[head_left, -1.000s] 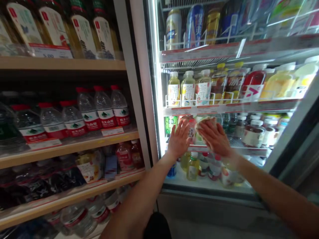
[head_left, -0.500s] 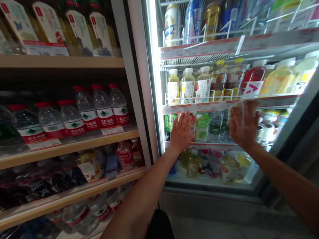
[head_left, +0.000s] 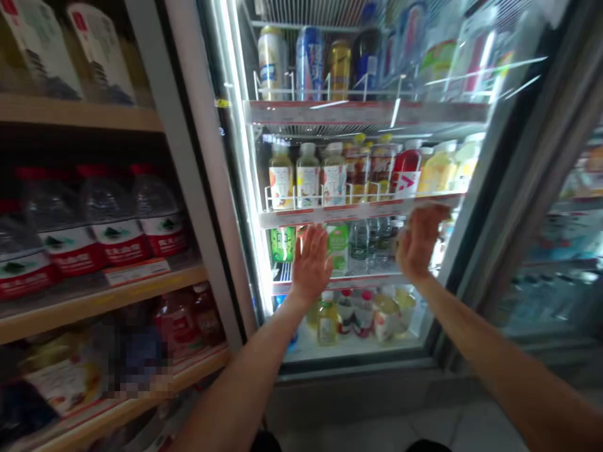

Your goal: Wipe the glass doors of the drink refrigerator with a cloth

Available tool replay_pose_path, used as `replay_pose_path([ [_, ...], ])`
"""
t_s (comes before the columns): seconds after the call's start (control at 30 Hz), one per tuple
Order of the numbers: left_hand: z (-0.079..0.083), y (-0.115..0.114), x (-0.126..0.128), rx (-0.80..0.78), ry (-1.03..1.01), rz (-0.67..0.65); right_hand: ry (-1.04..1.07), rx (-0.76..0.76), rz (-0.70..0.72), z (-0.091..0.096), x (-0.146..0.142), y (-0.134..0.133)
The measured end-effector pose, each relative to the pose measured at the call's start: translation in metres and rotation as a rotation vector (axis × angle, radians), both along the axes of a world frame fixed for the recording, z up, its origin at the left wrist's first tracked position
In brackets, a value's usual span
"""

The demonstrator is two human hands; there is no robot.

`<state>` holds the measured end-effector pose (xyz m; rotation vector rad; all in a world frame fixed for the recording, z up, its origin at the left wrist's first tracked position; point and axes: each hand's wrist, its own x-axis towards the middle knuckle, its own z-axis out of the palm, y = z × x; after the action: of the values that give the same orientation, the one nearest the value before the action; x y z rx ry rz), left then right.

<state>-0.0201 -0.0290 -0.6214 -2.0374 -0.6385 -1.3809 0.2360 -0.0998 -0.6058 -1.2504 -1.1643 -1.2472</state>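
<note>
Glass door (head_left: 360, 365) | left hand (head_left: 311, 267) still flat, fingers straight | right hand (head_left: 418, 242) shifted rightward, grip too blurred to tell

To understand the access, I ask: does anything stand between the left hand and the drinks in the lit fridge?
Yes: the glass door, with light streaks on it, stands between the left hand and the drinks. Behind it, a white wire rail also fronts the row just above the hand.

Smooth, glossy glass door (head_left: 396, 113) with bright reflections, shiny metal cans (head_left: 309, 63), clear glossy plastic water bottles (head_left: 110, 210), matt wood-look shelf edge (head_left: 108, 301), smooth dark metal-look door frame (head_left: 499, 157)
</note>
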Motion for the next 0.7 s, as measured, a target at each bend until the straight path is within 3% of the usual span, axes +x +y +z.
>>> replay_pose_path([
  [0.07, 0.0, 0.001, 0.002, 0.011, -0.041, -0.022, -0.229, -0.216, 0.083, -0.005, -0.013, 0.002],
  [0.13, 0.0, 0.002, 0.004, 0.019, -0.053, -0.041, -0.288, -0.278, 0.073, -0.007, -0.01, 0.006],
  [0.33, 0.003, 0.003, 0.006, 0.045, -0.07, -0.074, 0.16, 0.188, -0.044, -0.004, 0.032, 0.007],
  [0.37, 0.003, 0.003, 0.007, 0.047, -0.079, -0.075, 0.136, 0.161, -0.039, -0.006, 0.031, 0.007],
  [0.5, 0.001, 0.003, 0.008, 0.043, -0.087, -0.067, -0.136, -0.189, 0.062, -0.018, 0.029, 0.001],
  [0.57, -0.003, 0.003, 0.006, 0.039, -0.07, -0.062, -0.036, -0.129, 0.045, -0.019, 0.041, -0.002],
  [0.63, -0.007, 0.002, 0.004, 0.028, -0.05, -0.059, 0.183, 0.06, -0.015, -0.019, 0.05, -0.002],
  [0.7, -0.011, 0.0, 0.003, 0.019, -0.034, -0.053, 0.284, 0.143, -0.039, -0.024, 0.043, 0.001],
])
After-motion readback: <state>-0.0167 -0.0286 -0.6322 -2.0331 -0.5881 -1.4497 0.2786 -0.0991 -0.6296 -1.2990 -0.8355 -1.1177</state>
